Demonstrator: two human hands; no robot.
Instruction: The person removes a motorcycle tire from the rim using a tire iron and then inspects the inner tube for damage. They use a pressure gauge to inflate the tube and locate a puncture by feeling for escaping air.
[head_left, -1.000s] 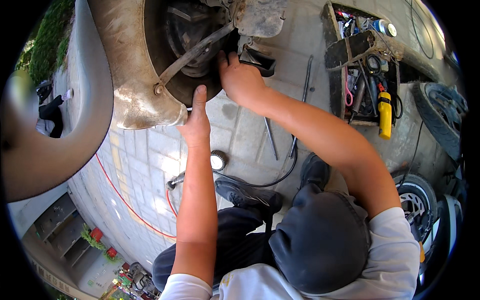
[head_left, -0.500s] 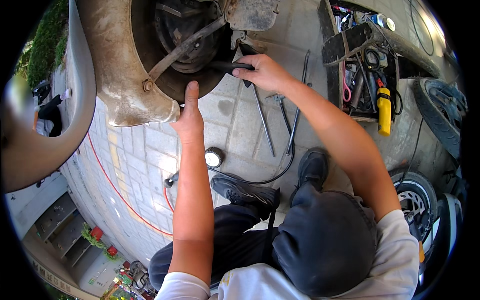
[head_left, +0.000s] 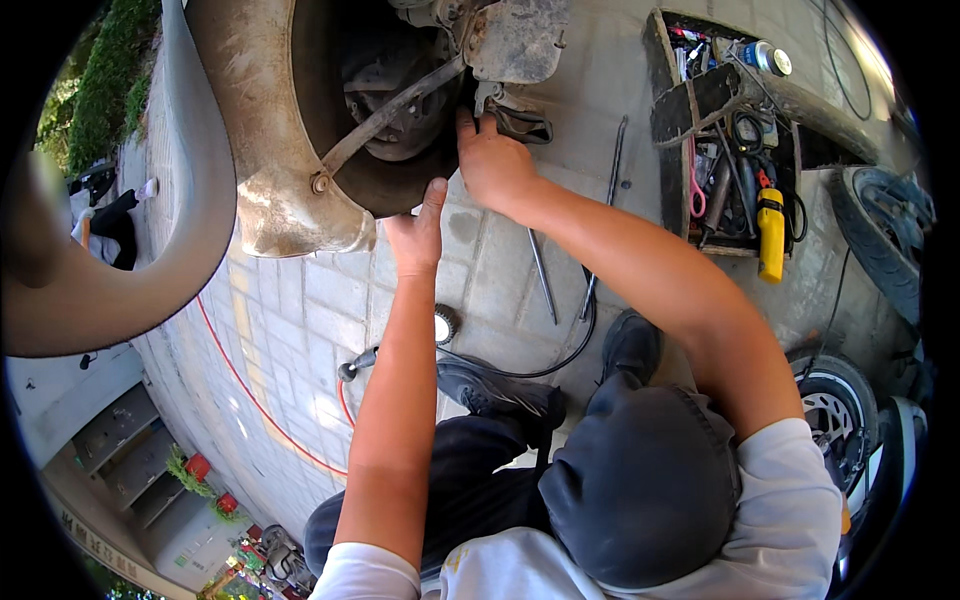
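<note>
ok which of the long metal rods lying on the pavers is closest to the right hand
The shorter rod, lying just below the right hand beside the forearm. The longer rod lies farther right, running up toward the tool tray.

Toolbox [head_left: 735,150] right of wheel hub [head_left: 390,90], rods [head_left: 545,275] between.

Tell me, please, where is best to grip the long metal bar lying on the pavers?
Probably the long metal bar is best gripped mid-shaft, from above: it lies flat on the pavers with its upper end under the right forearm, beside both hands.
</note>
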